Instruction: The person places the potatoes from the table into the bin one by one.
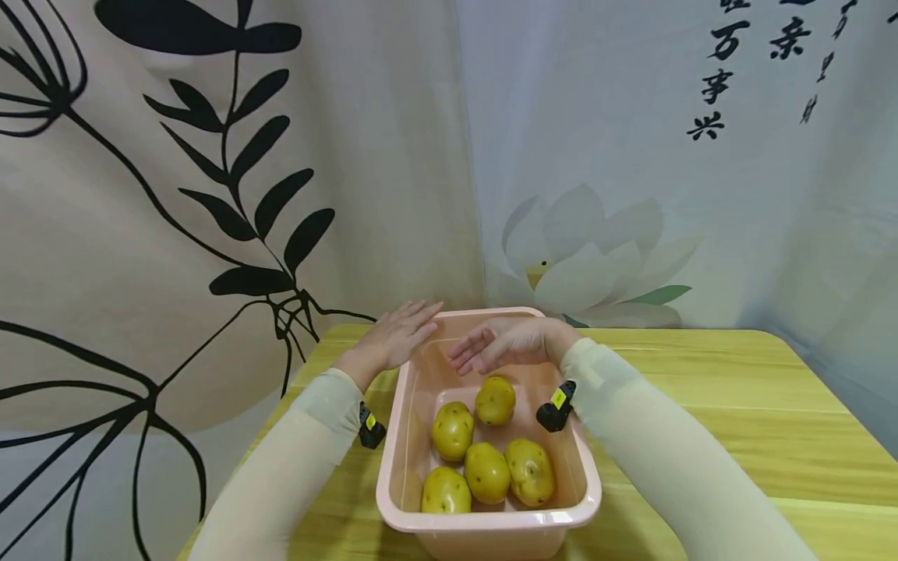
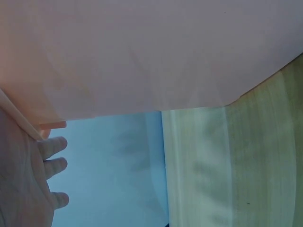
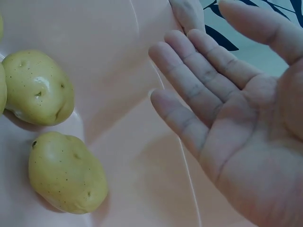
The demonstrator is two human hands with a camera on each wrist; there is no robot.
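- As seen from the head view, a pink plastic tub [image 1: 393, 475] sits on the yellow wooden desk [image 1: 708, 405] in the lower centre of the frame, its near rim closest to the camera.
- Five yellow potatoes lie in the tub: nearest, at lower centre, a front-left potato [image 1: 445, 492], a front-middle potato [image 1: 487, 472] and a front-right potato [image 1: 530, 471], the three packed close and apparently touching.
- Behind them, a mid-left potato [image 1: 452, 430] and, farthest of the five, a rear potato [image 1: 495, 400]; these two lie just beside each other.
- Both forearms wear pale sleeves; a small black device with a yellow mark sits at each wrist, just outside the tub on the left and over its right wall on the right.
- Right hand [image 1: 494, 345]: held above the far half of the tub, just beyond the rear potato, not touching it. Right wrist view confirms the palm flat, fingers [image 3: 189, 85] straight and released, holding nothing; two potatoes show at the left edge of that frame.
- Left hand [image 1: 396, 335]: at the tub's far-left corner, fingers extended and released, lying on or just over the rim. Left wrist view shows the fingertips [image 2: 52, 146] against the tub's outer wall at the left of the frame; firm contact cannot be judged.
- Farthest: hanging cloth backdrops, black leaf print at upper left, a lotus and calligraphy at upper right.
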